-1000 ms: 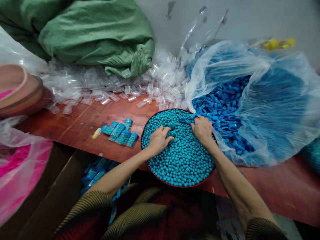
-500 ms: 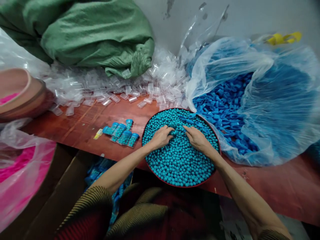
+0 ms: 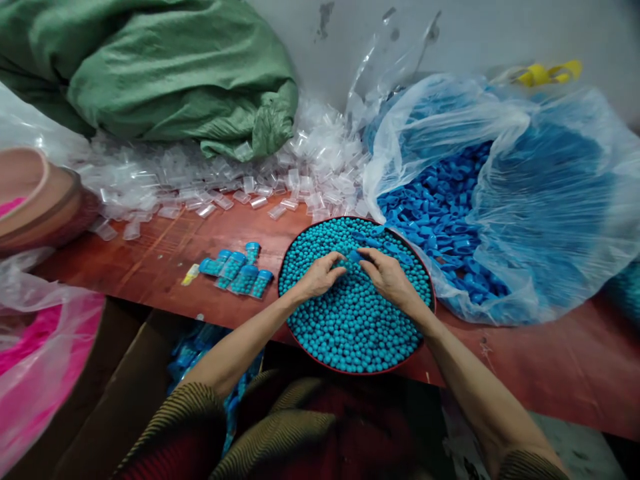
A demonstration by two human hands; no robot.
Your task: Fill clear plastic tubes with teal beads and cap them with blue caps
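A round red-rimmed tray [image 3: 434, 300] is filled with turquoise beads [image 3: 355, 327]. Over its middle, my left hand [image 3: 323, 273] curls thumb and fingers together; whatever is in them blends with the beads behind. Facing it, my right hand [image 3: 385, 272] pinches a small blue cap [image 3: 355, 255] at its fingertips, close to the left fingertips. Several blue spoon-like plastic pieces [image 3: 400, 253] lie on the beads at the tray's far right. Left of the tray stands and lies a cluster of clear tubes [image 3: 244, 279] with beads inside and blue caps.
Clear empty tubes [image 3: 310, 180] are heaped along the wall under a green sack [image 3: 180, 73]. A plastic bag [image 3: 545, 180] of blue pieces [image 3: 445, 213] adjoins the tray on the right. At left are a brown bowl [image 3: 45, 180] and a bag with pink contents [image 3: 50, 373].
My hands have come closer together, the right moving left toward the left one. The blue cap now shows between the fingertips. The whole view has shifted slightly.
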